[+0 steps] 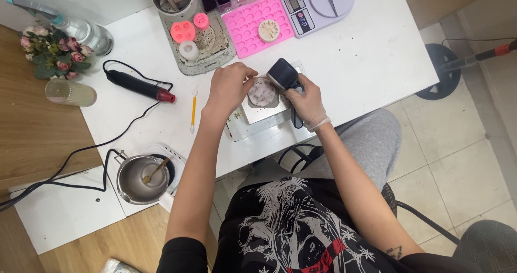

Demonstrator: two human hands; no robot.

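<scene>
We've got the left hand (230, 85) resting its fingertips on the edge of a small round disc (262, 92) — pale, with pinkish flecks, looks like wax or soap. It sits on a little square metal plate (257, 113) near the front edge of the white table (366, 57). The right hand (308, 101) (in a thin clear glove) is wrapped tight around a dark handheld tool (284, 74) whose head is right over the disc, just beside it or touching; we can't tell which from up here.

Progress-wise, we'd guess this is finishing work on one piece. The disc is already cast and out of any mould, so the pouring part looks done for it. Further back there's a pink mould tray (253, 28) with another round piece on it, and pink shapes (183, 31) on a grey mat — so more bits are around. A metal pot (141, 178) with a spoon sits on the left, next to a black heat tool (139, 85).
</scene>
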